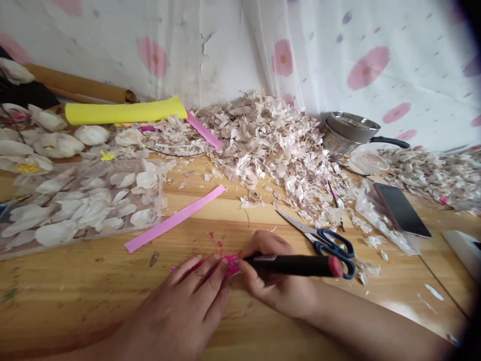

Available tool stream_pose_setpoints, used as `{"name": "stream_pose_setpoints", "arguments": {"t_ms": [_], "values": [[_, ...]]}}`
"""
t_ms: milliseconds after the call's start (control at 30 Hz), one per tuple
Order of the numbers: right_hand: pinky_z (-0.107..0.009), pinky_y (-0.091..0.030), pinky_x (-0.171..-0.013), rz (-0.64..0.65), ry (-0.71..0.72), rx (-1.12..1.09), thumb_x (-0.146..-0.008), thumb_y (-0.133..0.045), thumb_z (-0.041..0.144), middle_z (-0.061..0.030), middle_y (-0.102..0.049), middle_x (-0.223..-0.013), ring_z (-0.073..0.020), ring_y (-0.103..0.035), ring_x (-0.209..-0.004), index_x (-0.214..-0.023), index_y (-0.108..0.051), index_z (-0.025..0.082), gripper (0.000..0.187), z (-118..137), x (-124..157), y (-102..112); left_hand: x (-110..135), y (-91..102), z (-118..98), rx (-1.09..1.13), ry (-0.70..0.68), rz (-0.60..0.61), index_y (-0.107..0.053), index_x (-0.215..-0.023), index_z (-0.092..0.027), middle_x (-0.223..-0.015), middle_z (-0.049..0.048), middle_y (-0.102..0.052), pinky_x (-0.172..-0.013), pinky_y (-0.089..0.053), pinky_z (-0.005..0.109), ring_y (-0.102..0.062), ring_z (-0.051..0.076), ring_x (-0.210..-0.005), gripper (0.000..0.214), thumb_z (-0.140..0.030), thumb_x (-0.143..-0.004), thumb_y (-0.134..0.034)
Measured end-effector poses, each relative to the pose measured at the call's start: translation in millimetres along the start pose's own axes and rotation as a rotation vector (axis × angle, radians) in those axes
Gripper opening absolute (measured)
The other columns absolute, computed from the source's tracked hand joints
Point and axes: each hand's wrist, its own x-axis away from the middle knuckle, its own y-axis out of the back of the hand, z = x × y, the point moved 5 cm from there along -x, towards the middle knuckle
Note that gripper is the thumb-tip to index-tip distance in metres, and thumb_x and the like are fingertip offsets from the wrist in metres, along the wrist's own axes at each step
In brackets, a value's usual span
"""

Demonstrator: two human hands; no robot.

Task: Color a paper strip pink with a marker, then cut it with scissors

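Observation:
Near the front middle of the table, my left hand point(191, 296) lies flat with its fingers stretched over a bright pink paper strip point(231, 263), pressing it to the wood. Most of that strip is hidden under the fingers. My right hand point(280, 281) is closed round a black marker pen point(293, 264) with a red end cap, held nearly level. Its tip points left at the strip, though my thumb and fingers hide whether it touches. Above my hands lies a light pink paper strip point(176, 218). Blue-handled scissors point(319, 240) rest partly open just right of the marker.
A clear plastic tray point(161, 195) of white petals sits at left, below a yellow paper roll point(124, 111). A large heap of dried petals point(270, 135) fills the back. At right are a metal pan point(341, 135) and a dark phone point(404, 208).

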Motion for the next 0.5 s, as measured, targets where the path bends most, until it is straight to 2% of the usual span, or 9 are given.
{"name": "stream_pose_setpoints", "arguments": {"t_ms": [67,233,367,500], "values": [[-0.022,-0.038,-0.05,0.004,-0.011,-0.005,-0.082,-0.059,0.02,0.0031,-0.053,-0.059,-0.0107,-0.048,-0.052,-0.07,-0.054,0.02,0.013,-2.3,0.3,-0.4,1.0,-1.6,-0.9,0.011,0.011,0.01,-0.066,-0.113,-0.015,-0.113,0.0075,-0.071,-0.099,-0.03,0.043,-0.057,0.024,-0.107,0.042,-0.019,-0.099,-0.027],[-0.023,-0.037,-0.051,-0.095,-0.047,-0.054,-0.085,-0.059,0.02,0.0022,-0.054,-0.064,-0.0118,-0.048,-0.056,-0.074,-0.055,0.02,0.012,-10.1,1.1,5.7,3.6,-5.2,-2.4,0.033,0.054,0.031,-0.067,-0.113,-0.016,-0.114,0.0082,-0.071,-0.099,-0.03,0.044,-0.054,0.024,-0.11,0.049,-0.027,-0.103,-0.02],[-0.023,-0.038,-0.05,-0.116,-0.099,-0.155,-0.086,-0.06,0.022,0.0016,-0.057,-0.064,-0.0123,-0.05,-0.057,-0.076,-0.057,0.02,0.011,-12.8,0.9,6.9,3.4,-1.9,0.8,0.029,0.027,0.018,-0.066,-0.115,-0.017,-0.118,0.0073,-0.068,-0.099,-0.031,0.045,-0.052,0.025,-0.112,0.042,-0.024,-0.102,-0.027],[-0.022,-0.038,-0.049,-0.116,-0.131,-0.202,-0.085,-0.06,0.023,0.0013,-0.056,-0.065,-0.012,-0.05,-0.057,-0.076,-0.058,0.019,0.01,-13.5,0.2,6.1,5.2,1.8,12.4,0.045,0.045,0.06,-0.068,-0.109,-0.018,-0.106,0.0085,-0.069,-0.093,-0.036,0.046,-0.055,0.026,-0.099,0.03,-0.02,-0.095,-0.041]]}}
